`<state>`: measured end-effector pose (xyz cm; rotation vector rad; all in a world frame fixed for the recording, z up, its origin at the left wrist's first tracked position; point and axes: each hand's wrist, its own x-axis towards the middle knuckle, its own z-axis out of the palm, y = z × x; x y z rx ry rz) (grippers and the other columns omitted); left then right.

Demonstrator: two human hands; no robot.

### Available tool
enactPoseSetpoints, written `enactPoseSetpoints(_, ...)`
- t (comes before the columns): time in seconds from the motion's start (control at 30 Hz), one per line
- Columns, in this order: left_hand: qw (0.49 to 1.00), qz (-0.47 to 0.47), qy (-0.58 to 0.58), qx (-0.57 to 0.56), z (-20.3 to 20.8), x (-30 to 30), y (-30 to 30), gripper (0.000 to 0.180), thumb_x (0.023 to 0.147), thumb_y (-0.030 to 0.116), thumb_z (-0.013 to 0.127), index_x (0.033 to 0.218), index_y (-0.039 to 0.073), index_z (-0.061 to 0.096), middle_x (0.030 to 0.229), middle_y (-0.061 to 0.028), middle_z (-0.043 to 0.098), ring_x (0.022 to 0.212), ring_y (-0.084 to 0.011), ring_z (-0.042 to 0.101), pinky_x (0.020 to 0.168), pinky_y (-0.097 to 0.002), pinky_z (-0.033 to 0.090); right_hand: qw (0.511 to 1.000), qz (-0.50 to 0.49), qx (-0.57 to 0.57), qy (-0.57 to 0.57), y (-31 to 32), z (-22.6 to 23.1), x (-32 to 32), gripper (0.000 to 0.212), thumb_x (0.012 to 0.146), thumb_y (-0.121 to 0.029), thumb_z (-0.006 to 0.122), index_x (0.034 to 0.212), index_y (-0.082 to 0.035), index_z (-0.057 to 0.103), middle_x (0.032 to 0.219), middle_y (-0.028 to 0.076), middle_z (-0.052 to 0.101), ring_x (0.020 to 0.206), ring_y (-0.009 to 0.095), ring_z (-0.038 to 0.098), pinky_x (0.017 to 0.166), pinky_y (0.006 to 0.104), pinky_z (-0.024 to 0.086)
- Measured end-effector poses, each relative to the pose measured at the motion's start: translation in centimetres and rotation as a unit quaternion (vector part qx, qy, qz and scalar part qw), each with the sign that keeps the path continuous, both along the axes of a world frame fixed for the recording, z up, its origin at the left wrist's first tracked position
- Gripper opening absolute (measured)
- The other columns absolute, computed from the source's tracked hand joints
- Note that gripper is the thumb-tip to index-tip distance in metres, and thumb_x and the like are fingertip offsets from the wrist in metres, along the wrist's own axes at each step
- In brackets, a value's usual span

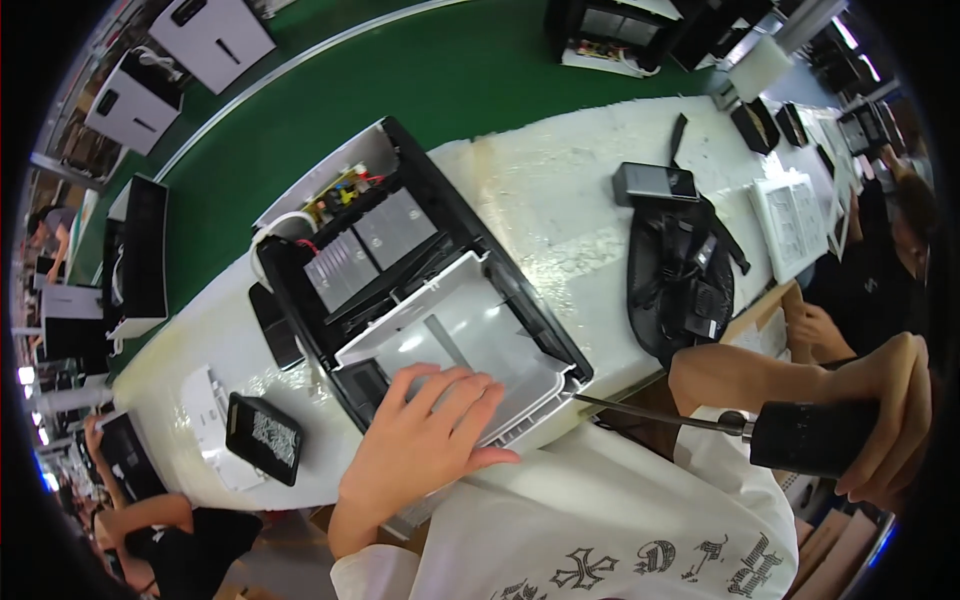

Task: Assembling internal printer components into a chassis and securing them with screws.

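Note:
An opened appliance housing with a black frame [500,262] lies on the work table in front of me. Inside are grey panels [365,250], a small circuit board [345,195] with coloured wires, and a light grey tray-like part [470,325] at the near end. My left hand [415,440] rests over the near edge of that part, fingers spread, gripping nothing. At the right, my right hand [895,425] is wrapped round the black handle of a power screwdriver [805,438]. Its long thin shaft reaches left, with the tip at the housing's near right corner.
Left of the housing stands a black bin [238,430] of small screws beside a white part [205,410]. A black bag [650,270] and a silver-and-black device [645,183] lie to the right. Co-workers sit at both sides; more housings [140,255] stand on the green surface.

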<state>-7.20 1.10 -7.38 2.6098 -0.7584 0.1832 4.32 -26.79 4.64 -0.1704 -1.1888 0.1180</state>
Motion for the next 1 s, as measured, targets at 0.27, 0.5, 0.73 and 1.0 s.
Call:
enactPoseSetpoints(0.27,0.992,-0.010,0.121,0.040,-1.8,-1.3,-0.5,0.034,0.082,0.039,0.071,0.102,0.011,0.067,0.102,0.0019,0.066,0.098,-0.0172,0.060,0.094,-0.0336,0.042,0.958,-0.251,-0.139,0.016,3.5,1.2,-1.8,0.023,0.092,-0.018,0.064,0.089,-0.004,0.045,0.064,0.007,0.050,0.041,0.015,0.052,0.034,0.0277,0.050)
enactPoseSetpoints(0.5,0.992,-0.015,0.122,0.016,-2.0,-1.4,-0.5,0.029,0.082,0.035,0.072,0.098,0.012,0.066,0.098,0.0018,0.065,0.097,-0.0176,0.060,0.092,-0.0335,0.043,0.974,-0.179,-0.132,-0.031,4.0,-1.5,-2.6,0.031,0.074,-0.007,0.084,0.064,-0.003,0.054,0.058,0.017,0.059,0.037,0.023,0.058,0.032,0.0323,0.053)
enactPoseSetpoints(0.73,0.992,-0.034,0.121,-0.004,-1.7,-0.8,-0.5,0.028,0.083,0.033,0.072,0.098,0.010,0.066,0.098,-0.0002,0.065,0.096,-0.0181,0.060,0.090,-0.0338,0.043,0.876,-0.275,-0.387,0.080,5.8,-0.2,-4.9,0.018,0.068,0.008,0.059,0.052,0.003,0.050,0.051,0.016,0.051,0.038,0.022,0.052,0.032,0.0297,0.039)
enactPoseSetpoints(1.0,0.988,-0.028,0.146,-0.026,-1.8,-1.0,-0.3,0.028,0.082,0.031,0.072,0.098,0.008,0.067,0.099,-0.0009,0.066,0.095,-0.0195,0.060,0.089,-0.0341,0.043,0.893,-0.205,-0.399,-0.028,4.4,-2.5,-3.5,0.035,0.084,-0.019,0.078,0.090,0.002,0.050,0.063,0.020,0.060,0.047,0.028,0.058,0.042,0.0389,0.052)
